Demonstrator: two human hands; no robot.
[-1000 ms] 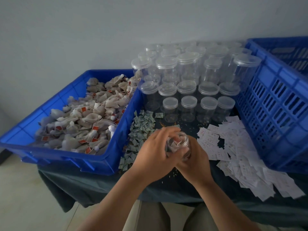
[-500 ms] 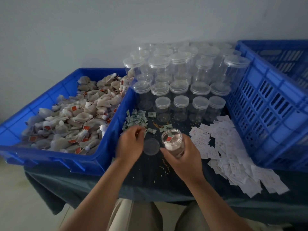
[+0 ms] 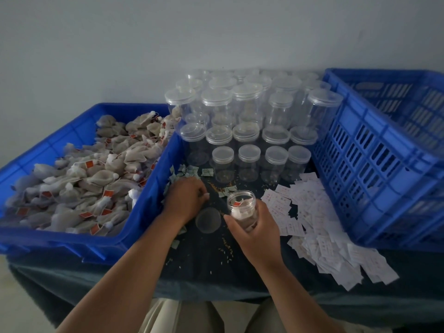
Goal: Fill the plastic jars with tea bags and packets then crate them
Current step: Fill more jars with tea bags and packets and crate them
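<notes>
at table (image 3: 204, 258) centre: right hand (image 3: 257, 233) wraps fingers round one open jar (image 3: 241, 200), tea bag (image 3: 237, 204) inside, lid (image 3: 208, 220) lying beside. left hand (image 3: 186, 200) fingers curl onto green packets (image 3: 189, 169); pinch unclear. lidded jars (image 3: 249, 157) behind look empty; slatted crate (image 3: 374, 169) shows none. early going.

Plain pale wall (image 3: 216, 32) behind, dark-clothed table (image 3: 206, 275), pale floor (image 3: 14, 308) at lower left, dim even light

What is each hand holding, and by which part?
The right hand grips the open jar around its lower body. The left hand rests on the green packets; whether it pinches one cannot be told.
</notes>
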